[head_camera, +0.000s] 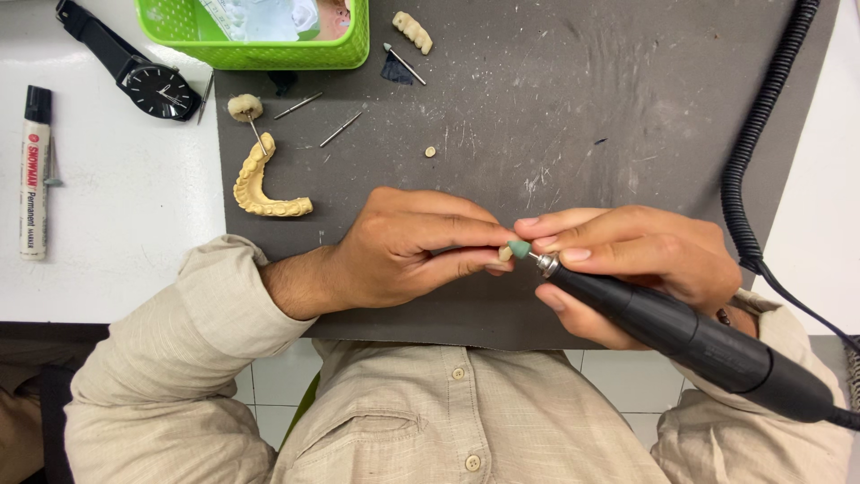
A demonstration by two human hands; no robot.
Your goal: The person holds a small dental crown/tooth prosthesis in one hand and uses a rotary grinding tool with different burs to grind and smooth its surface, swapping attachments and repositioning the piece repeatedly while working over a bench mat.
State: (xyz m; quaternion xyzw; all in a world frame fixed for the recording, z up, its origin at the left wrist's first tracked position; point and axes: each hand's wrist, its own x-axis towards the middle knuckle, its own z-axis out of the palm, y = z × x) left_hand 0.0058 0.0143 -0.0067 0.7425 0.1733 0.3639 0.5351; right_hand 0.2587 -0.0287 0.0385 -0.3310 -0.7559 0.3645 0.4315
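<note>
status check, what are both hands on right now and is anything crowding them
Left hand pinching small cream tooth piece. Right hand gripping black rotary handpiece, green cone tip against the piece. Dark grey mat around hands bare, only dust.

White-labelled marker (34, 175), far left, tabletop.

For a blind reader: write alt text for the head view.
The right hand presses a black rotary handpiece with a green cone tip against a small cream tooth piece pinched in the left hand, above a grey mat holding a yellow plaster dental arch.
</note>
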